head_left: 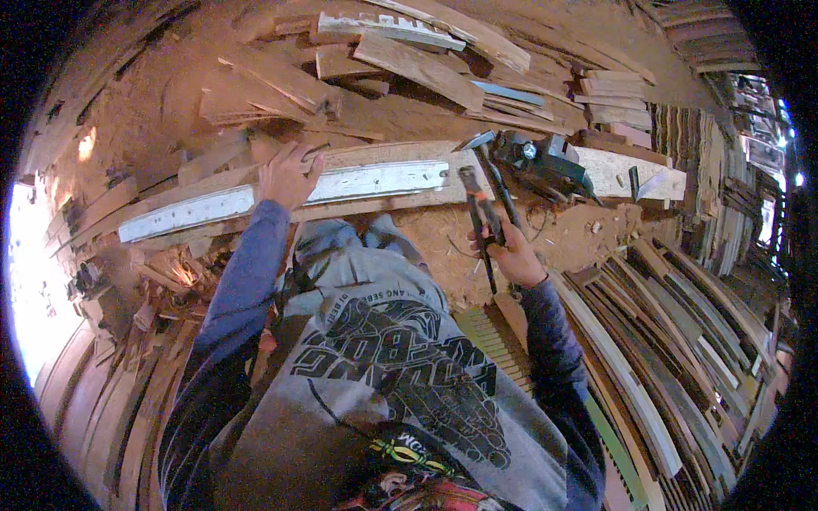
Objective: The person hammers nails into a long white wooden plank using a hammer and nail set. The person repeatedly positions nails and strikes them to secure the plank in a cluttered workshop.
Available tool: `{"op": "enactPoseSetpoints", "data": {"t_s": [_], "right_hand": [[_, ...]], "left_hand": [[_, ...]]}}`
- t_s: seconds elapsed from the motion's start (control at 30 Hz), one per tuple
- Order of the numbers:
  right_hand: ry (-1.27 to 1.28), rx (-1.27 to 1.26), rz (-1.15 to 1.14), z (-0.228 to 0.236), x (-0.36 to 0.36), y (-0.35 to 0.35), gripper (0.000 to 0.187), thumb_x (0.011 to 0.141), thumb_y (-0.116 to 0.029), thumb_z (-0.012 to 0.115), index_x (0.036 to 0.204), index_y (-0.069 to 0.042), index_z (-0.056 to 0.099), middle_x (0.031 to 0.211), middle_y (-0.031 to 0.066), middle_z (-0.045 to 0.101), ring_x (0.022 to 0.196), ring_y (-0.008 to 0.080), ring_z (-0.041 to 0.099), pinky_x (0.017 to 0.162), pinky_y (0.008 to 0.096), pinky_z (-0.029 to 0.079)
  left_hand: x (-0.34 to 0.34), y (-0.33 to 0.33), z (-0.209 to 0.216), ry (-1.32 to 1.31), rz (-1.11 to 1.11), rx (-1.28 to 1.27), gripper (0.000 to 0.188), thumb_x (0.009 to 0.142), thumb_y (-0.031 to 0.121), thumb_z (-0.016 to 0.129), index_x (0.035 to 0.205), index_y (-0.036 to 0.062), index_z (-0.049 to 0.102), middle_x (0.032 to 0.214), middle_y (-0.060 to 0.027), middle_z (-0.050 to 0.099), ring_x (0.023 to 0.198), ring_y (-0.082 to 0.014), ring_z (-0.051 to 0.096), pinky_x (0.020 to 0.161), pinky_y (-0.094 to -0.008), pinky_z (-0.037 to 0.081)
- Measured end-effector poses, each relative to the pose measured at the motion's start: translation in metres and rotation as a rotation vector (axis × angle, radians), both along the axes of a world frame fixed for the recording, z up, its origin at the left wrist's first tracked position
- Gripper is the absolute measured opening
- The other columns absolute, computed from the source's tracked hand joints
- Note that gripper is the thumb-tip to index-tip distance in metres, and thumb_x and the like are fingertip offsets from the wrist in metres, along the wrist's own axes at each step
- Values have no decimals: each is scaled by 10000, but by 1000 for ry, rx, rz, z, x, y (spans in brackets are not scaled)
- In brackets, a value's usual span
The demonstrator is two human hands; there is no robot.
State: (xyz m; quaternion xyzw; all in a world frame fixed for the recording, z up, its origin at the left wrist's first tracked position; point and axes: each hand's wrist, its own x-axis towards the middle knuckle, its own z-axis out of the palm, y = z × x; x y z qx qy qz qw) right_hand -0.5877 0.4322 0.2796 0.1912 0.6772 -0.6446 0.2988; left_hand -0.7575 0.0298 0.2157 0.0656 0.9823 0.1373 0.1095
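The white-painted board (pixel 375 179) lies across the upper-middle of the frame, on top of a longer brown plank (pixel 388 153); its long axis runs sideways, rising gently from the left to an end near the centre. Small dark marks dot its face. The left hand (pixel 288 175) is the nearer one, resting over the board about midway along, fingers towards the upper edge; whether they grip that edge I cannot tell. The right hand (pixel 515 254), well apart from the left, is closed around the handles of dark pincers (pixel 475 196) with an orange patch. From this hand the board lies up and to the left, and the pincers' head points up the frame, just beside the board's right end.

Next to the pincers, what looks like a hammer (pixel 501 183) stretches down and right from its head. A black power tool (pixel 545 160) sits right of that, by the plank. Farther out, loose wood offcuts (pixel 417 68) lie along the top of the frame, and long timber strips (pixel 673 341) fan across the lower right
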Motion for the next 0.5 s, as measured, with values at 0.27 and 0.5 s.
{"op": "enactPoseSetpoints", "data": {"t_s": [0.27, 0.5], "right_hand": [[-35, 215, 471, 31, -30, -5, 331, 843, 119, 486, 1135, -34, 524, 1136, 86, 584, 1046, 208, 630, 913, 368, 522], [-514, 271, 394, 63, -72, -23, 258, 889, 28, 528, 1130, -57, 491, 1096, 101, 630, 1003, 216, 650, 783, 382, 569]], "left_hand": [[-1, -2, 4, 100, -50, 134, 463, 914, 492, 572, 1110, 90, 692, 1168, -162, 664, 964, -387, 668, 813, -513, 537], [-3, -5, 5, 150, -63, 178, 414, 910, 447, 582, 1086, 89, 691, 1079, -153, 692, 894, -373, 686, 760, -494, 555]]}}
